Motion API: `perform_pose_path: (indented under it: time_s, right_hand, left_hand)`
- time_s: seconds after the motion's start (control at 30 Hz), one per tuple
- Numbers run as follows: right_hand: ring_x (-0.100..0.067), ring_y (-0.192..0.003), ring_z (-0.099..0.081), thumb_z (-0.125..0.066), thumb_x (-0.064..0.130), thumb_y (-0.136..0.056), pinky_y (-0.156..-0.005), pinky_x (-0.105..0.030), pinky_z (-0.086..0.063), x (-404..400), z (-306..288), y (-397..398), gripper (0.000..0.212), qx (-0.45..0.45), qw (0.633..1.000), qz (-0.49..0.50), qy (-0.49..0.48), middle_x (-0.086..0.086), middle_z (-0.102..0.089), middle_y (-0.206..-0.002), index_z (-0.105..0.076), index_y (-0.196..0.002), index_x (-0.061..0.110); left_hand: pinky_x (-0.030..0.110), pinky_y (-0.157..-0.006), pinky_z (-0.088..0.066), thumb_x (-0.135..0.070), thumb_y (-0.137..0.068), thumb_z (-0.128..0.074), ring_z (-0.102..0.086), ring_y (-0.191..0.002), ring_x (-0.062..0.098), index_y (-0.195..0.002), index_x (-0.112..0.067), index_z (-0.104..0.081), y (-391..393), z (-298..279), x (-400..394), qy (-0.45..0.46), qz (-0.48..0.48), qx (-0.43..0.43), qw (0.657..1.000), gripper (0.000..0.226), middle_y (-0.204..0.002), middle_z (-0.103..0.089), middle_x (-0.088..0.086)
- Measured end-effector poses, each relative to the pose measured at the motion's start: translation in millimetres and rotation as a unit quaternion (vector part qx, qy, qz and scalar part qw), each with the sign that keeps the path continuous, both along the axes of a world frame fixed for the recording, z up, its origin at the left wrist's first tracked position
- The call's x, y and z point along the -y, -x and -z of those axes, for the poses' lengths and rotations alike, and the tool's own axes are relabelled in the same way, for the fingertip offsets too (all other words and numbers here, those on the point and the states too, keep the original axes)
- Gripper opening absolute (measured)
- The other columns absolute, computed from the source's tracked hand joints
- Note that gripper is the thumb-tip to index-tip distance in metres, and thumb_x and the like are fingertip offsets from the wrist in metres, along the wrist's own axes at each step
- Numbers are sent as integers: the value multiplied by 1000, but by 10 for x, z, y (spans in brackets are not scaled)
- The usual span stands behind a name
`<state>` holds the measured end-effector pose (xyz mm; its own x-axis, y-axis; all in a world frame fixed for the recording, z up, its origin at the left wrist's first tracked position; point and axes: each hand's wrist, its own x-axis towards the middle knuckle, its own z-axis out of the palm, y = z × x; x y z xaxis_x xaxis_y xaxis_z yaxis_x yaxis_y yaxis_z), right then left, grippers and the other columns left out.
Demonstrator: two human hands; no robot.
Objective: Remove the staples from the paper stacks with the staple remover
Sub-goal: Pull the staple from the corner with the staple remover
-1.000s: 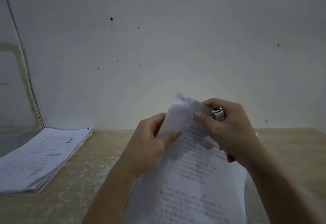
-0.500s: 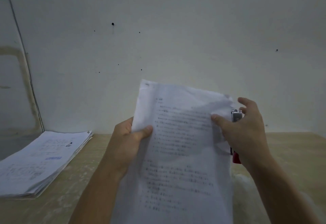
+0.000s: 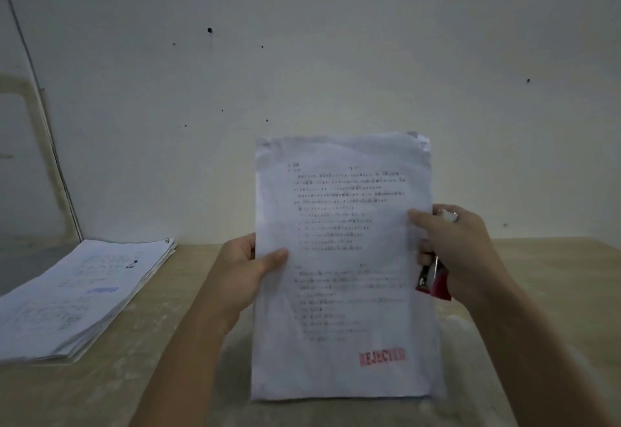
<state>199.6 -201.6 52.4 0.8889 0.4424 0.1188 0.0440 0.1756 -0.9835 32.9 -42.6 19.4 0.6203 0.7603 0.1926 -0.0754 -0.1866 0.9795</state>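
**Held stack, upright between both hands**

Item: paper stack (image 3: 342,268), printed, red stamp near its lower right corner. Held upright above the surface (image 3: 554,275), long axis vertical, face toward the camera.

Left hand (image 3: 247,272): pinches the stack's left edge at mid-height, thumb on the front.

Right hand (image 3: 460,252): thumb pinches the stack's right edge, slightly higher; the other fingers curl round the remover (image 3: 433,278), red body showing below the palm, metal tip above it.

Key relation: the top corners lie above both hands; the right hand, carrying the remover, is nearer the crumpled top right corner. No staple can be made out.

Also present: a second pile (image 3: 80,292), flat on the surface, far left.
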Motion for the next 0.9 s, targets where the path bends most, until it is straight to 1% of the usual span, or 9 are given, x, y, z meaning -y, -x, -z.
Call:
perform_pose_path:
  time_s: [0.1,0.17,0.3,0.43,0.53,0.6,0.73,0.83,0.9]
  right_hand:
    - [-19,-60,-45,-54,-1,-75,-44,-28,-39,-95,96,-118,30,-41,998,9,46,-13,-44,-91,-35,-94,12]
    - [-24,-76,-48,-51,-3,-72,-50,-31,-40,-138,186,-182,36,-3,992,42,118,-15,-40,-109,-33,-97,14]
    - [-24,-76,-55,-53,-4,-76,-56,-30,-46,-170,513,-268,40,140,952,-16,273,-13,-55,-98,-49,-115,6]
    - [-25,-100,-61,-60,-3,-75,-77,-25,-45,-236,911,-322,46,252,899,-17,357,-13,-66,-114,-61,-119,7]
    - [-17,-74,-51,-58,0,-77,-55,-12,-34,-305,1101,-353,18,290,881,-8,375,-1,-60,-76,-67,-87,12]
    - [-12,-62,-45,-58,1,-76,-46,-10,-23,-339,1160,-399,18,301,875,8,380,5,-51,-64,-61,-69,17]
    - [-22,-78,-61,-57,4,-80,-60,-19,-43,-391,1210,-426,20,329,848,-2,415,-13,-72,-94,-71,-95,3]
    - [-22,-103,-60,-53,20,-91,-86,-30,-46,-388,1165,-340,26,314,894,36,318,-9,-67,-115,-65,-111,7]
    - [-19,-97,-62,-45,25,-95,-83,-30,-48,-389,1089,-254,28,234,961,9,150,-7,-70,-107,-67,-103,11]
  left_hand:
    - [26,-63,-50,-10,-87,-58,-66,-80,15,-90,-21,-65,-85,45,-8,-86,-130,-22,988,13,-89,-70,-4]
    - [28,-67,-49,-10,-86,-55,-64,-82,21,-92,-16,-64,-90,52,-59,-130,-188,-49,972,12,-90,-68,2]
    - [27,-57,-47,-9,-84,-49,-62,-73,19,-90,-7,-61,-57,67,-123,-163,-215,-75,960,13,-87,-67,7]
    - [34,-64,-52,-9,-85,-48,-61,-75,22,-91,-7,-61,-59,78,-117,-165,-218,-67,960,14,-88,-67,7]
    - [39,-70,-54,-10,-86,-49,-62,-79,20,-93,-10,-62,-65,81,-113,-166,-212,-62,961,14,-88,-67,3]
    - [37,-71,-54,-10,-87,-49,-62,-79,17,-92,-14,-61,-68,90,-118,-165,-208,-60,962,14,-86,-65,-2]
    - [28,-66,-51,-10,-87,-50,-60,-77,8,-91,-15,-61,-75,108,-134,-162,-202,-53,965,13,-82,-64,-10]
    - [24,-63,-49,-10,-87,-50,-59,-76,6,-90,-16,-61,-73,107,-123,-160,-199,-46,966,12,-82,-63,-11]
    - [25,-63,-49,-10,-88,-50,-59,-75,7,-89,-18,-59,-76,95,-107,-155,-192,-44,968,12,-80,-62,-13]
